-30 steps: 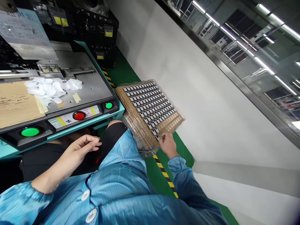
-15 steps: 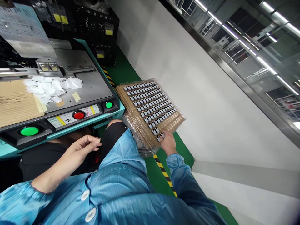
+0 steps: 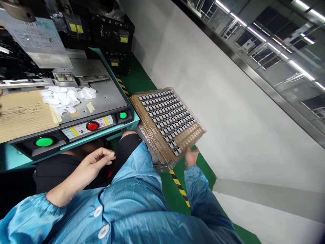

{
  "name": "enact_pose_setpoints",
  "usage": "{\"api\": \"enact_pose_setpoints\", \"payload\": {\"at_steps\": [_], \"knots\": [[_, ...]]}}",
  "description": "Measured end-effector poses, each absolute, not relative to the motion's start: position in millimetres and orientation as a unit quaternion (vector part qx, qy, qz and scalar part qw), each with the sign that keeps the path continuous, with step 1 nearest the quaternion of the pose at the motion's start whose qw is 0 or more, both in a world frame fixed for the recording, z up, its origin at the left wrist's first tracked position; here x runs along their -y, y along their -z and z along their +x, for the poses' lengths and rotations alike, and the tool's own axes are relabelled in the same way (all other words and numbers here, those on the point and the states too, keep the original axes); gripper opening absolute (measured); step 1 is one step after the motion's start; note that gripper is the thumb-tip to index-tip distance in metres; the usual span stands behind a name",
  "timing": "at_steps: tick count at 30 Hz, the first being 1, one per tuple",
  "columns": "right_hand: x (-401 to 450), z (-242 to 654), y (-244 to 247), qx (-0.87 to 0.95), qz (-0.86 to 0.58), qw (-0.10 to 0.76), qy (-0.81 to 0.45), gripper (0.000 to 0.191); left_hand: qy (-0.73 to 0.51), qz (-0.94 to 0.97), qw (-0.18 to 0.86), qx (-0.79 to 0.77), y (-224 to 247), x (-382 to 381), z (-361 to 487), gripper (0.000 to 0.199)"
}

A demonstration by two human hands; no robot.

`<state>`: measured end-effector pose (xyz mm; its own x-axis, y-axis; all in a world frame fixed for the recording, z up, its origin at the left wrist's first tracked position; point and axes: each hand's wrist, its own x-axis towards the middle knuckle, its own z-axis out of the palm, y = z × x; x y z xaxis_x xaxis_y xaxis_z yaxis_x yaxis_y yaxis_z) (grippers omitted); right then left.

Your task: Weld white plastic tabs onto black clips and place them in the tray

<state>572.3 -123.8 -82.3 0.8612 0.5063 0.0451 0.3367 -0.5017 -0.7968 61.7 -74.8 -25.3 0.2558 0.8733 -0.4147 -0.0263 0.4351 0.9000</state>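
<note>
My left hand hangs above my lap, thumb and fingertips pinched together; whatever is between them, if anything, does not show. My right hand is at the near right corner of the top tray, its thumb and fingers apart and nothing visible in them. Whether it touches the rim I cannot tell. Rows of small pale grey pieces with dark ends fill most of that tray, and the pockets along its right side are bare. Below it lies a stack of several similar trays with clear plastic edges.
A bench machine on the left has two green buttons and a red button. White curved pieces lie heaped beside cardboard on its plate. Black bins stand behind. A grey wall rises on the right.
My right hand has drawn back from the small pieces to the tray's corner, its fingers now spread. My left hand keeps its pinch. The whole view has shifted slightly.
</note>
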Motion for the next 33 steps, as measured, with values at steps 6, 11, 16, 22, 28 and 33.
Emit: {"api": "enact_pose_setpoints", "payload": {"at_steps": [6,11,16,22,28,33], "knots": [[113,574,85,0.146,-0.859,0.476,-0.121,0.055,-0.328,0.417,0.671,-0.518,28,74,65,0.056],[107,585,81,0.098,-0.829,0.519,-0.183,0.038,-0.308,0.413,0.692,-0.506,34,57,102,0.059],[106,592,82,0.056,-0.793,0.554,-0.246,0.03,-0.29,0.396,0.737,-0.464,46,20,185,0.062],[108,595,78,0.028,-0.753,0.588,-0.294,0.026,-0.28,0.33,0.766,-0.476,61,-11,275,0.054],[113,597,72,0.022,-0.741,0.595,-0.31,0.022,-0.297,0.3,0.764,-0.488,69,-22,301,0.059],[115,599,67,0.026,-0.725,0.605,-0.327,0.022,-0.329,0.287,0.721,-0.538,73,-25,312,0.069]]}}
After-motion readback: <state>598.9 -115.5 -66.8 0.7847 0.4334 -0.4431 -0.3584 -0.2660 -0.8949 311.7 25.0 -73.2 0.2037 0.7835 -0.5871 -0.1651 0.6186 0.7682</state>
